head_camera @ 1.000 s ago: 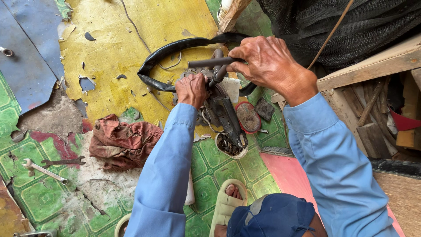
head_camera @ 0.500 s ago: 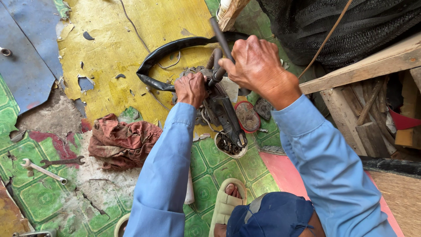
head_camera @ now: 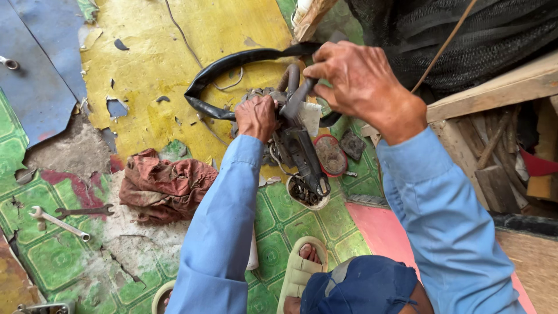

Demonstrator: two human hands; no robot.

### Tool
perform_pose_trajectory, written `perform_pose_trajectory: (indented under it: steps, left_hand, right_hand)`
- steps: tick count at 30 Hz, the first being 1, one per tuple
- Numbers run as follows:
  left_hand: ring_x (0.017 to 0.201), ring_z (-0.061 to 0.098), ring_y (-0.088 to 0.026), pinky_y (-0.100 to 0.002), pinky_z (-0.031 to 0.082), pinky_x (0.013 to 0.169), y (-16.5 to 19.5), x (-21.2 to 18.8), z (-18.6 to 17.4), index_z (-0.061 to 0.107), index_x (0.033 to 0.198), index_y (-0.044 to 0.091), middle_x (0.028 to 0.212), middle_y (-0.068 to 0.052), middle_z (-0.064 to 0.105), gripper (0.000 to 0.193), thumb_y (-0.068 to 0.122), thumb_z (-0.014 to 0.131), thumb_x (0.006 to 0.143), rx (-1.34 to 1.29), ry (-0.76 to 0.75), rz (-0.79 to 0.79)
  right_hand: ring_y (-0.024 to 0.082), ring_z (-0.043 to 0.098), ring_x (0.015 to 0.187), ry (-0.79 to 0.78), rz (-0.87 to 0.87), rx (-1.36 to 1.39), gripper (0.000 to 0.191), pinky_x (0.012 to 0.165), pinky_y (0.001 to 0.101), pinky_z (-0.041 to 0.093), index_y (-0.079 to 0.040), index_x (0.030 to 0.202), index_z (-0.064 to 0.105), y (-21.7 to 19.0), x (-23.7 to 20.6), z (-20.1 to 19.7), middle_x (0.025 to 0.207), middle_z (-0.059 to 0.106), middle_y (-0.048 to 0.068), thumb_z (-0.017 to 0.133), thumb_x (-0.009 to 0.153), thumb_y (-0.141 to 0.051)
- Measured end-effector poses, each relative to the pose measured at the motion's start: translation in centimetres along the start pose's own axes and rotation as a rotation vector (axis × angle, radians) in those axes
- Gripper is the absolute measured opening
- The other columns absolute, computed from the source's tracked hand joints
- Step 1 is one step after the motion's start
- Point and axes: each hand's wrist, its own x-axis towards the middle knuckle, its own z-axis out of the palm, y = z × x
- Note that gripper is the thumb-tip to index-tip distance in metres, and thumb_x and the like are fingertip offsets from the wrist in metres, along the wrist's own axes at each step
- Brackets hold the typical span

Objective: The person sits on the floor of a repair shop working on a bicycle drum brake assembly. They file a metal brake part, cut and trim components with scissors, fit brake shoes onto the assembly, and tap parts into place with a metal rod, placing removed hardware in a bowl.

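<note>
Nearest the camera: a dark blue cap at the bottom edge, a pale sandal on the green patterned floor, two light blue sleeves reaching away.

Further out, a rust-coloured rag heaped on the worn floor, a silver spanner and a darker one just beside it to the left.

Then the work itself: a greasy black metal assembly standing on end, foot resting in a small white dish of dark bits. Left hand closed around its upper left side, steadying. Right hand clamped on a dark bar-like tool set against the top of the assembly. Hands close together, not touching.

Behind, a black rubber strip looping over yellow sheeting; beyond that, wooden planks and black netting.

Progress, judging by this alone: somewhere in the middle, probably, with the part stood up and gripped and the tool engaged; loose pieces in the dish suggest some dismantling already done, the top fitting not yet free.

Unclear: what kind of tool, its tip buried under the fingers; what the assembly is, under the grime; the dish's contents too small to name; the round reddish lid-like thing to the right equally uncertain.
</note>
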Motion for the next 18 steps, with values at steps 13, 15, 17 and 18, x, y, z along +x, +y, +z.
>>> perform_pose_trajectory:
  steps: [13, 15, 17, 18]
  left_hand:
    - [0.078, 0.073, -0.034, -0.047, 0.054, 0.063, 0.4, 0.0, -0.7, 0.077, 0.087, 0.014, 0.085, -0.014, 0.074, 0.017, 0.031, 0.077, 0.084, 0.016, -0.065, -0.013]
    - [0.078, 0.073, -0.034, -0.047, 0.054, 0.063, 0.3, 0.1, -0.6, 0.077, 0.087, 0.014, 0.085, -0.014, 0.074, 0.018, 0.032, 0.077, 0.084, 0.011, -0.06, -0.008]
    - [0.078, 0.073, -0.034, -0.047, 0.054, 0.063, 0.2, 0.1, -0.6, 0.078, 0.086, 0.015, 0.085, -0.014, 0.074, 0.018, 0.032, 0.077, 0.082, 0.017, -0.051, -0.006]
    - [0.078, 0.073, -0.034, -0.046, 0.054, 0.063, 0.2, 0.1, -0.6, 0.077, 0.086, 0.014, 0.085, -0.014, 0.074, 0.019, 0.033, 0.075, 0.085, 0.022, -0.058, -0.021]
  right_hand:
    - [0.036, 0.062, 0.077, 0.157, 0.309, -0.158, 0.047, 0.069, 0.0506, 0.051, -0.006, 0.092, 0.064, -0.5, 0.1, 4.9, 0.086, 0.055, 0.018, 0.079, 0.099, -0.051]
    - [0.036, 0.061, 0.076, 0.308, 0.178, -0.205, 0.042, 0.069, 0.0526, 0.05, -0.007, 0.096, 0.063, -1.4, -0.2, 3.5, 0.087, 0.056, 0.017, 0.078, 0.098, -0.046]
    - [0.034, 0.064, 0.076, 0.104, 0.321, -0.141, 0.025, 0.072, 0.0496, 0.053, -0.007, 0.108, 0.063, -2.0, 0.2, 1.8, 0.096, 0.061, 0.016, 0.07, 0.104, -0.03]
    - [0.033, 0.066, 0.076, -0.005, 0.391, -0.107, 0.017, 0.073, 0.0481, 0.054, -0.007, 0.115, 0.063, -2.1, 0.3, 0.9, 0.101, 0.063, 0.015, 0.066, 0.107, -0.022]
